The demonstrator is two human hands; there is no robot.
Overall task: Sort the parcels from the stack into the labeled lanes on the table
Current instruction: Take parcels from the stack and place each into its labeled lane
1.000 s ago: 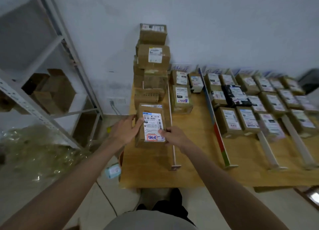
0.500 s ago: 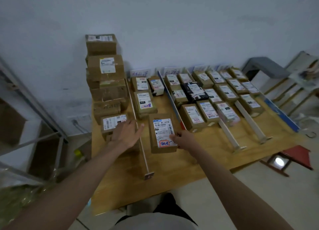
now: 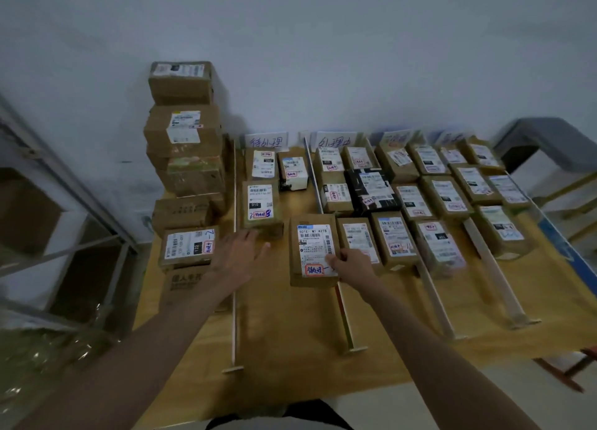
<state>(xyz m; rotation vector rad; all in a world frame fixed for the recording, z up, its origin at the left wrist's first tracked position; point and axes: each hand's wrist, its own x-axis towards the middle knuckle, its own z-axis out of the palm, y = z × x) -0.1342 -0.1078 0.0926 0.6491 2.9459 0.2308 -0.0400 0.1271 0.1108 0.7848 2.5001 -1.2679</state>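
A brown parcel [image 3: 312, 249] with a white shipping label and a red-boxed mark lies flat in the first lane, close to the divider rail [image 3: 342, 303] on its right. My right hand [image 3: 350, 263] pinches its near right corner. My left hand [image 3: 239, 255] hovers with spread fingers left of it, over the leftmost rail [image 3: 235, 287], holding nothing. The stack of parcels [image 3: 185, 158] rises at the table's far left. A parcel marked 122 [image 3: 189, 247] sits at the stack's near end. The first lane's sign [image 3: 266, 142] stands at the wall.
The wooden table [image 3: 290, 349] holds several lanes split by rails, filled with labelled parcels, among them a black one [image 3: 371, 189]. A metal shelf frame [image 3: 64, 203] stands at the left. A grey stand [image 3: 546, 139] and yellow frame are at the far right.
The parcel went from the stack side rightward into the first lane. My left hand let go of it and now hangs apart; my right hand still holds its corner. The view swung right.
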